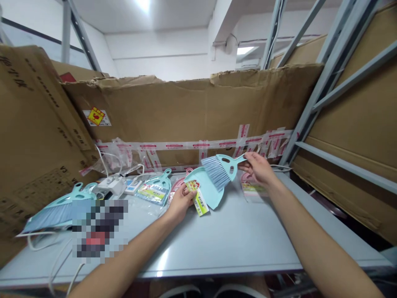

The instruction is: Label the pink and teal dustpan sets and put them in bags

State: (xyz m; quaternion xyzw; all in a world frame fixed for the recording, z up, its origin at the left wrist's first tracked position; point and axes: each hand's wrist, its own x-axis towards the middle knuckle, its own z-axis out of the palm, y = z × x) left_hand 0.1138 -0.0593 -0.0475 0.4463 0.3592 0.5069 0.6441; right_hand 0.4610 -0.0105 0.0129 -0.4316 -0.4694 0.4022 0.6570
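My right hand (256, 167) is closed round the handle end of a light-blue hand brush (218, 169), its bristles pointing down and left. Behind and below those bristles is a light-blue dustpan (212, 198), which the brush partly covers. With its fingers closed, my left hand (181, 203) grips a green and white label card (198, 200) together with the dustpan's left edge. I hold both pieces over the grey table; whether the bristles touch the pan, I cannot tell.
Bagged brush-and-dustpan sets lie along the back: a blue set (156, 188), a pink set (180, 184) and another pink set (251, 186). An unbagged blue set (65, 207) is at left, near a power strip (116, 186) and cables. A taped cardboard wall (186, 111) closes the back.
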